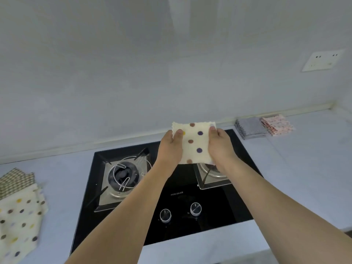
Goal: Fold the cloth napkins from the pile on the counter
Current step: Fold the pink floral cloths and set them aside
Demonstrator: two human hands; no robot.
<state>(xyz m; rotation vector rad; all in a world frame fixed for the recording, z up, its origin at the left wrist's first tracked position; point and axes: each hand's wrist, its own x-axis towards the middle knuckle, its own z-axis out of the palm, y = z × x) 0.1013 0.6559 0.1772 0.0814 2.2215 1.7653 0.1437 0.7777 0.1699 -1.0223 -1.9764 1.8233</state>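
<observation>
While we hold it up: our left hand [169, 144] and right hand [221, 143] each pinch a side edge of the dotted napkin [195, 143], thumbs on the near face, fingers curled behind.
Grip: both hands are clamped on the napkin, with cloth stretched between them.
Napkin place: it hangs in the air between the two grips, above the hob [171, 187], not touching the desk [295, 168].
Pointing: we judge it already folded to a narrow panel; its long axis runs from the top edge just past our thumbs down toward our wrists, and the dotted face is turned to us.
Doing the step well: we should keep both grips level and the edges matched, then bring the far end to the near end and press the crease flat on the desk.
Beyond the right grip: folded stacks [263, 126] lie well apart.
Outside the left grip: the pile [19, 216] waits near the desk edge.
</observation>
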